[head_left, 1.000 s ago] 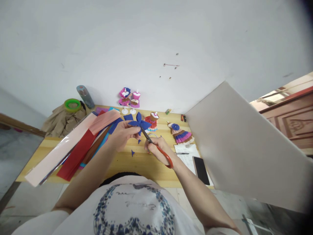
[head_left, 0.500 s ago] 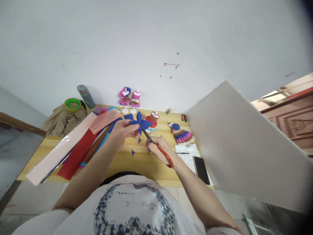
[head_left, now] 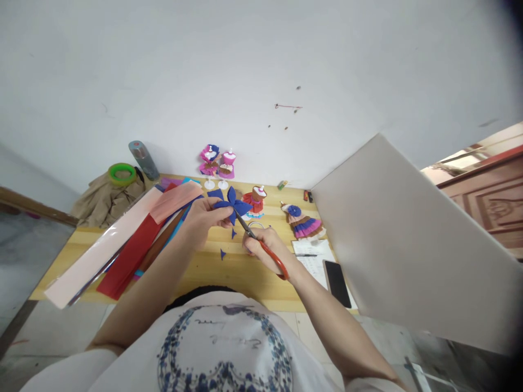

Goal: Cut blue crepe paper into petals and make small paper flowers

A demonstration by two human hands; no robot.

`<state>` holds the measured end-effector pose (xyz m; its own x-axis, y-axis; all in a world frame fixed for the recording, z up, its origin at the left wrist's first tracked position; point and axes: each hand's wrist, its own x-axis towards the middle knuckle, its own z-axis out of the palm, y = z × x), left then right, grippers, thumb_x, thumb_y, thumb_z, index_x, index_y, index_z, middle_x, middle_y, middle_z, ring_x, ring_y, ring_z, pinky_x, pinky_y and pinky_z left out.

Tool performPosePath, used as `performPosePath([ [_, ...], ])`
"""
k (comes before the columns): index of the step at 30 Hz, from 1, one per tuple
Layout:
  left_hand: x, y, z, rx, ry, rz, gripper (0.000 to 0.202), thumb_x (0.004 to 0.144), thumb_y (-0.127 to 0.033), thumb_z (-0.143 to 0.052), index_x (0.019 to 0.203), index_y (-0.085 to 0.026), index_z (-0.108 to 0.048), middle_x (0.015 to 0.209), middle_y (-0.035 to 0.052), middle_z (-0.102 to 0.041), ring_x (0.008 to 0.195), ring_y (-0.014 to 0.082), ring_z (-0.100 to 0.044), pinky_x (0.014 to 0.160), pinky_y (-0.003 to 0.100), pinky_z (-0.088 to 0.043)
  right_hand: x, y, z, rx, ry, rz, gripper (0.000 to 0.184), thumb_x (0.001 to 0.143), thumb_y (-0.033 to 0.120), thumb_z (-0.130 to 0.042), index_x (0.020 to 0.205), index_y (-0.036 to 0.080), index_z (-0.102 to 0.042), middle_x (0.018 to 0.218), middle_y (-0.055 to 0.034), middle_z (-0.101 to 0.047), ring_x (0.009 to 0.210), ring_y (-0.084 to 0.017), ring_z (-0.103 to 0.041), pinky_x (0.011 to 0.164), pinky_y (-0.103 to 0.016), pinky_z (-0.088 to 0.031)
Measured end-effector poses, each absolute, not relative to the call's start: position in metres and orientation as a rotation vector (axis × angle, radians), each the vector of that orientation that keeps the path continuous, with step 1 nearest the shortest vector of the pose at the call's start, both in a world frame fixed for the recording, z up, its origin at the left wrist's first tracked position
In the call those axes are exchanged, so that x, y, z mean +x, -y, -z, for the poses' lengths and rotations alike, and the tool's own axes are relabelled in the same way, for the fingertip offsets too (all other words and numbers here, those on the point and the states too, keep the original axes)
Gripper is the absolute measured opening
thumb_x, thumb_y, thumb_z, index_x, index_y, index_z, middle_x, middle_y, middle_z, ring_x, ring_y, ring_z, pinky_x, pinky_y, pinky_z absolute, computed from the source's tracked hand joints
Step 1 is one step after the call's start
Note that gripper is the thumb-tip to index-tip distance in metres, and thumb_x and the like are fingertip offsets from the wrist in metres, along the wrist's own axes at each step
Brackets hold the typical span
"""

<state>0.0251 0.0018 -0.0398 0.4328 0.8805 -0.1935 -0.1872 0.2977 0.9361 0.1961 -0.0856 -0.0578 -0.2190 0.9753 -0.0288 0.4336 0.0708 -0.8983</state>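
1. Far to the left of the blue flower, a heap of tan cloth [head_left: 100, 207] carries a green ring [head_left: 122, 167]; a flask [head_left: 145, 162] stands just beside them.
2. Nearer the flower on that side lie overlapping coloured strips [head_left: 133, 254], pale pink, red, brown and blue among them.
3. I see the left hand [head_left: 207, 219] at the flower's left edge, thumb and fingers clamped on it.
4. Behind the flower, slightly left, stand two small dressed forms [head_left: 227, 164].
5. The blue flower [head_left: 232, 202] itself is held up above the wooden table [head_left: 196, 277], its pointed petals spread; two blue scraps [head_left: 223, 254] lie on the wood on its near side.
6. Just right of the flower, the right hand [head_left: 265, 246] is closed around red-handled scissors [head_left: 250, 232], whose blades reach its middle.
7. Behind that, a red-skirted form [head_left: 254, 202].
8. Well right of the flower: a striped dress [head_left: 303, 224], written paper [head_left: 316, 267], a pen [head_left: 305, 255] and a phone [head_left: 337, 284].
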Motion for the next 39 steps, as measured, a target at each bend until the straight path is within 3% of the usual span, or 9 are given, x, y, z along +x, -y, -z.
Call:
performPosePath([
  [10,0.024,-0.004,0.033,1.019,-0.824,-0.751,0.017,0.056,-0.025,-0.079,0.057,-0.013,-0.067,0.053,0.0016,-0.063,0.052,0.0108,-0.057,0.051,0.021,-0.049,0.198,0.085,0.062,-1.392,1.75,-1.081,0.044,0.088,0.053,-0.049,0.061,0.019,-0.046,0.056,0.0017,-0.043,0.052,-0.012,-0.043,0.051,-0.025,-0.032],
  [19,0.018,-0.011,0.032,1.136,-0.82,-0.696,0.028,0.066,-0.04,-0.076,0.067,-0.013,-0.068,0.062,0.0037,-0.065,0.062,0.0138,-0.061,0.059,0.023,-0.053,0.202,0.086,0.065,-1.388,1.762,-1.101,0.04,0.088,0.049,-0.05,0.062,0.018,-0.05,0.058,0.0008,-0.047,0.054,-0.013,-0.045,0.053,-0.026,-0.035],
  [27,0.019,-0.02,0.027,1.234,-0.783,-0.636,0.025,0.065,-0.032,-0.077,0.058,-0.013,-0.063,0.055,0.0029,-0.064,0.054,0.0107,-0.057,0.055,0.021,-0.049,0.201,0.087,0.065,-1.432,1.726,-1.13,0.039,0.086,0.049,-0.049,0.061,0.019,-0.05,0.056,0.0012,-0.047,0.053,-0.012,-0.045,0.051,-0.025,-0.034],
  [39,0.021,-0.018,0.018,1.378,-0.787,-0.578,0.015,0.07,-0.025,-0.069,0.061,-0.013,-0.067,0.052,0.0014,-0.062,0.05,0.009,-0.053,0.052,0.019,-0.044,0.208,0.088,0.061,-1.44,1.804,-1.079,0.04,0.087,0.048,-0.054,0.063,0.017,-0.059,0.058,0.0,-0.055,0.055,-0.013,-0.049,0.054,-0.025,-0.038],
])
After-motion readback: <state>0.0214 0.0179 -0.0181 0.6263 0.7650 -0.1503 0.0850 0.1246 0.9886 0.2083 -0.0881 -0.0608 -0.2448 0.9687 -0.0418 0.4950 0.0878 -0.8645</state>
